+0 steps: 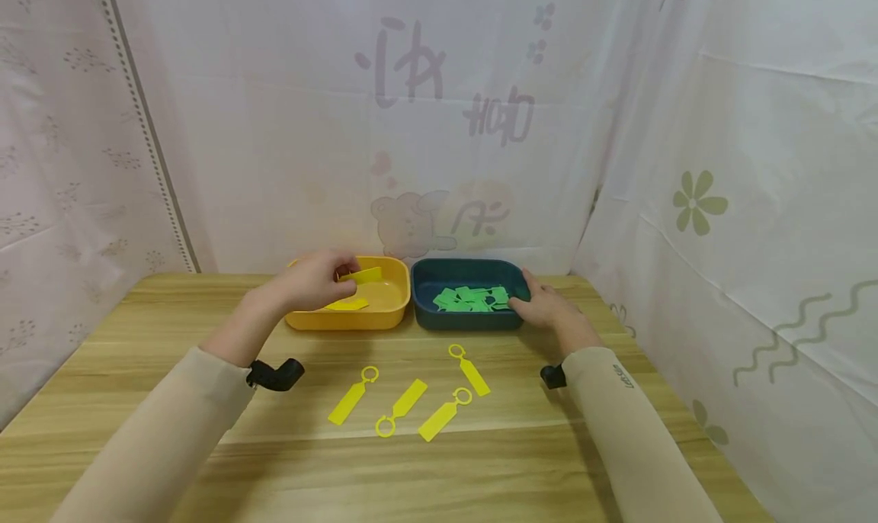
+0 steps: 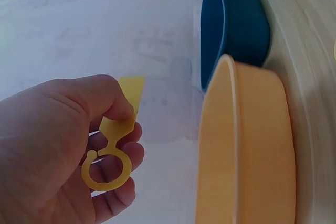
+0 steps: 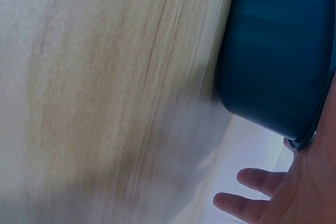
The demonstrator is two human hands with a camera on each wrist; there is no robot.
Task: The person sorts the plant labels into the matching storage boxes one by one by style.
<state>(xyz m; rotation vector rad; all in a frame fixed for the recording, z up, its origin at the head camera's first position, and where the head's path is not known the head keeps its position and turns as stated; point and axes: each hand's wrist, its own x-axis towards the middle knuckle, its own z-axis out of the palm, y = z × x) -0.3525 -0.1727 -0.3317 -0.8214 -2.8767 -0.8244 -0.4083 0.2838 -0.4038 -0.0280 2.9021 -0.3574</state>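
My left hand [image 1: 310,280] is over the orange-yellow bin [image 1: 350,322]. Between its thumb and fingers it pinches a flat yellow tag [image 2: 119,126] whose open ring hangs down past the thumb in the left wrist view. Beneath that hand, another yellow tag [image 1: 348,305] lies inside the bin. At the right end of the dark teal bin [image 1: 466,322], my right hand [image 1: 549,308] holds the rim, thumb over the inner side. Two of its fingers [image 3: 260,181] stretch out beyond the bin's corner. Green tags [image 1: 469,299] lie heaped in the teal bin.
Several yellow ring tags [image 1: 442,418] lie spread on the wooden table [image 1: 329,477] in front of the bins. Both bins stand side by side at the table's back edge, against a printed white curtain [image 1: 288,142]. More curtain hangs on the left and right.
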